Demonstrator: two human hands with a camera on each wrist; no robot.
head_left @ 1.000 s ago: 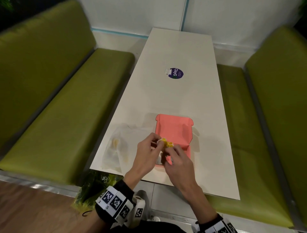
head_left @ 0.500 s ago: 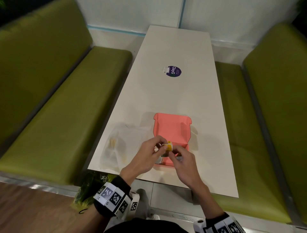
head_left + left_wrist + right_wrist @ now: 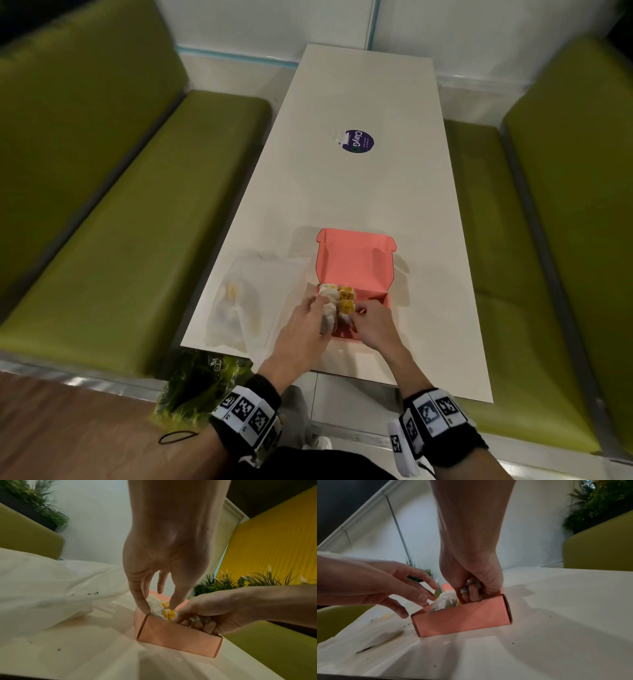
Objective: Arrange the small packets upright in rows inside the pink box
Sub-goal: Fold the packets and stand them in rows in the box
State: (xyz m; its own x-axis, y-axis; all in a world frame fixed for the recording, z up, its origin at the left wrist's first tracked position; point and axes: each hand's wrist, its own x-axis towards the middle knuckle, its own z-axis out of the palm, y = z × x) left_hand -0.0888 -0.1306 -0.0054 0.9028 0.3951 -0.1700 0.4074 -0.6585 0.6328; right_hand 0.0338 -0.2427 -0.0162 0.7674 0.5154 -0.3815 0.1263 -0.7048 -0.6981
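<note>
A person's two hands work over an open pink box (image 3: 356, 270) at the lower centre of the head view, on a long white surface (image 3: 359, 192) between two green benches (image 3: 113, 246). The box's lid stands open toward the top of the frame. Small packets (image 3: 337, 299), white wrappers with yellow patches, fill the left part of the box in two rows; whether each stands fully upright cannot be told.

The left hand (image 3: 301, 334) reaches down at the box's left edge. In the left wrist view its fingers (image 3: 140, 601) are spread and fairly straight, the thumb tip at the box's near corner and a fingertip touching the tops of the packets (image 3: 161, 608); they grip nothing.

The right hand (image 3: 375, 327) dips into the box (image 3: 462, 616) just right of the packets. In the right wrist view its fingers (image 3: 473, 593) are curled around a crinkled, clear-wrapped packet (image 3: 471, 585) held low inside, behind the box's front wall.

A clear plastic bag (image 3: 246, 301) with yellowish contents lies on the surface at the lower left, just beside the box. A round purple sticker (image 3: 358, 141) sits on the surface at the upper centre, well apart from the box.
</note>
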